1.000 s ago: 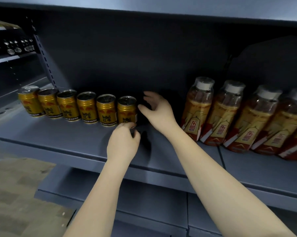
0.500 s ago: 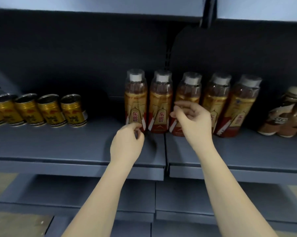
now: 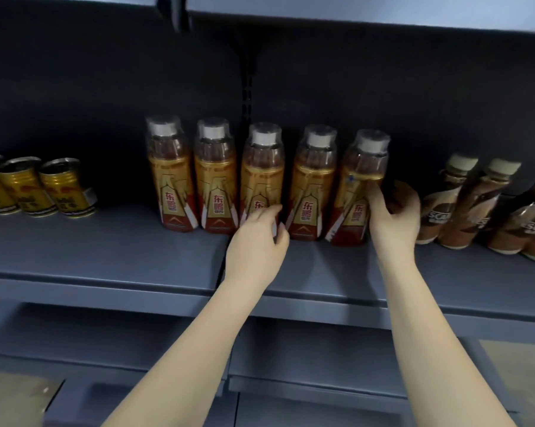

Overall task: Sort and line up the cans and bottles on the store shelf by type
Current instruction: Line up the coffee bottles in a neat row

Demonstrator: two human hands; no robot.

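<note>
1. Five amber bottles stand upright in a row on the grey shelf (image 3: 106,251); call the middle bottle (image 3: 261,177) the landmark.
2. Left hand (image 3: 257,241) is at the base of that middle bottle, fingers curled against its lower label. Whether it actually clasps the bottle, I cannot tell.
3. Right hand (image 3: 392,217) is two bottles right of the middle one, wrapped around the end bottle (image 3: 360,192), thumb up its front label, a firm grasp.
4. Gold cans (image 3: 64,188) sit well left of the middle bottle.
5. Brown bottles (image 3: 463,201) lean far right of it, beyond the right hand.
</note>
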